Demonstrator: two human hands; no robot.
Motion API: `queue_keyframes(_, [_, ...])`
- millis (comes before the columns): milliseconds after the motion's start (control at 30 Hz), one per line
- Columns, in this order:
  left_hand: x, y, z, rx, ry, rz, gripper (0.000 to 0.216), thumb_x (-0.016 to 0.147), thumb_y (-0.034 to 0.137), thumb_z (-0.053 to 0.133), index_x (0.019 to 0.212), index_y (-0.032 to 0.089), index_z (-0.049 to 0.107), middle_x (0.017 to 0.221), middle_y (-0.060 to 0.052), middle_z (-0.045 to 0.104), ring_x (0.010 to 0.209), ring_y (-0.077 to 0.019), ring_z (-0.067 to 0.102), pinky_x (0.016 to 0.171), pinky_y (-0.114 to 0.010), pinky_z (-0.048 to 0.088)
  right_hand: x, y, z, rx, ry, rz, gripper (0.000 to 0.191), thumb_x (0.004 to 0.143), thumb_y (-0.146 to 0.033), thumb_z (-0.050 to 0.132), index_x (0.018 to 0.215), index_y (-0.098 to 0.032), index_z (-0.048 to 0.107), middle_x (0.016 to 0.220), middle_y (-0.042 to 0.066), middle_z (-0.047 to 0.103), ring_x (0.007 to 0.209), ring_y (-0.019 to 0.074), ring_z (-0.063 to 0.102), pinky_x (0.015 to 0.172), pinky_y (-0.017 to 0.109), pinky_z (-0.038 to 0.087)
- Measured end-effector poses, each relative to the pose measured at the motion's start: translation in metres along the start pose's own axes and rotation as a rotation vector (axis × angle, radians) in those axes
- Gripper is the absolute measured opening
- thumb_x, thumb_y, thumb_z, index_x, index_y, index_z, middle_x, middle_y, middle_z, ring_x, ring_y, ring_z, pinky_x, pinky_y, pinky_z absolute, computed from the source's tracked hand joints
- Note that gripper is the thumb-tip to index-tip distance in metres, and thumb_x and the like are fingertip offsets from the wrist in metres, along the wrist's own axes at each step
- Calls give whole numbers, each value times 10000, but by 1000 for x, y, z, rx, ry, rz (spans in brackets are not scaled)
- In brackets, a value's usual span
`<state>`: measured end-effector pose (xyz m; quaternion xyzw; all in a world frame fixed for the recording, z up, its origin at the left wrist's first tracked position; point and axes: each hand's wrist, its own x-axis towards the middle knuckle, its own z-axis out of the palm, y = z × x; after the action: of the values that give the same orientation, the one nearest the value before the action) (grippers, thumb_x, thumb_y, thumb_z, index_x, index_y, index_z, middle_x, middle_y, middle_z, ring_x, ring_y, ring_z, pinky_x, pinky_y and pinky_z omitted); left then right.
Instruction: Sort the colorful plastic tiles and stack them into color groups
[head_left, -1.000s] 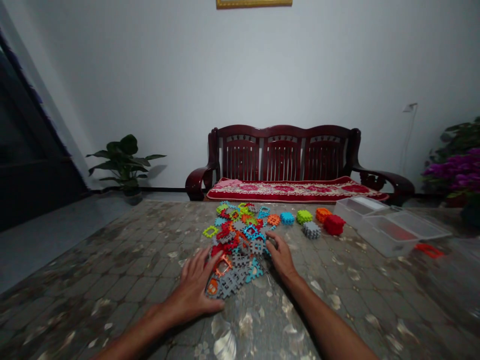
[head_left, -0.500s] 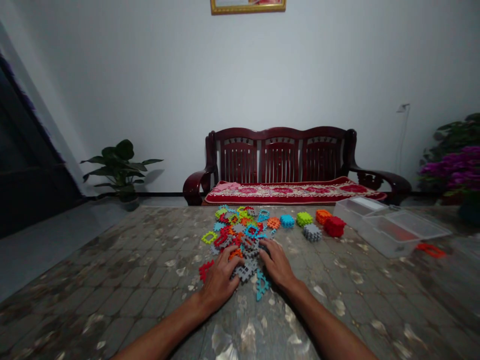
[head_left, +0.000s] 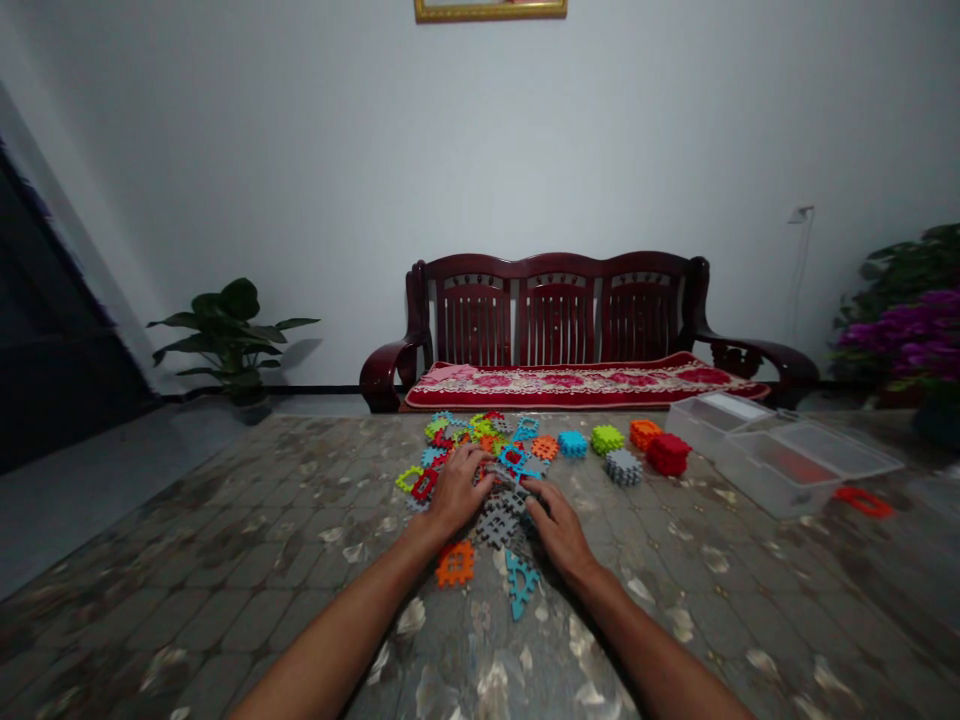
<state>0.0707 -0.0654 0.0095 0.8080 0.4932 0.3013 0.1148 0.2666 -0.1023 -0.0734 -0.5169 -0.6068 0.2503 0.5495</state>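
Observation:
A heap of small toothed plastic tiles [head_left: 480, 445] in grey, red, orange, blue and green lies on the patterned table [head_left: 225, 560]. My left hand [head_left: 459, 492] rests palm down on the heap, fingers spread over red and grey tiles. My right hand [head_left: 556, 528] lies flat beside it, fingers on grey tiles [head_left: 497, 525]. An orange tile [head_left: 456, 564] and a blue triangular tile [head_left: 520, 585] lie loose near my wrists. Further back stand sorted stacks: blue [head_left: 573, 443], green [head_left: 607, 438], orange [head_left: 645, 432], grey [head_left: 623, 466] and red [head_left: 669, 453].
Two clear plastic boxes [head_left: 780, 455] sit at the right of the table, with an orange tile [head_left: 862, 500] beside them. Behind the table is a dark wooden bench [head_left: 570, 330] with a red cushion. A potted plant [head_left: 229, 340] stands at left, purple flowers [head_left: 911, 335] at right.
My left hand has moved forward and right onto the heap. Both hands have stirred the tiles, and an orange and a blue tile now lie loose near my wrists.

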Motion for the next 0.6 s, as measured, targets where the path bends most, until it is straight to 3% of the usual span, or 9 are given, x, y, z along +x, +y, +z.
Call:
queue_keyframes(100, [-5,-3,-12,1,-1,-23,374,980,379,628,1311,207,632,1343,-113,634,1117,-234,654,938,-455,577,0,1,0,-6,15,12,394,889,-443,545,1150,-232,751,1265,103,725,1237,280,628,1134,475,451])
queue_keyframes(233, [-37,-12,-30,-5,-47,-17,310,887,354,709,1186,276,714,1283,-83,651,1175,-262,629,1009,-428,535,-1,2,1,-21,18,10,376,876,-411,566,1152,-239,755,1274,102,720,1240,286,624,1138,488,444])
queue_keyframes(333, [-69,-23,-38,4,-224,42,389,789,401,763,1157,281,722,1264,-76,647,1209,-285,593,1048,-421,487,-2,2,2,-44,12,-6,348,866,-373,579,1134,-248,763,1278,96,718,1246,282,618,1145,490,435])
queue_keyframes(467, [-91,-31,-37,77,-378,37,538,738,413,791,1251,301,673,1273,-76,637,1188,-288,580,1009,-406,479,-2,3,4,-72,3,-25,323,866,-350,570,1097,-249,772,1280,98,712,1253,273,611,1149,488,426])
queue_keyframes(600, [-87,-24,-30,116,-371,32,386,805,365,711,1174,268,652,1217,-83,649,1133,-274,589,949,-377,484,-3,4,4,-73,-1,-34,322,873,-345,563,1089,-241,778,1286,108,708,1266,277,605,1150,492,420])
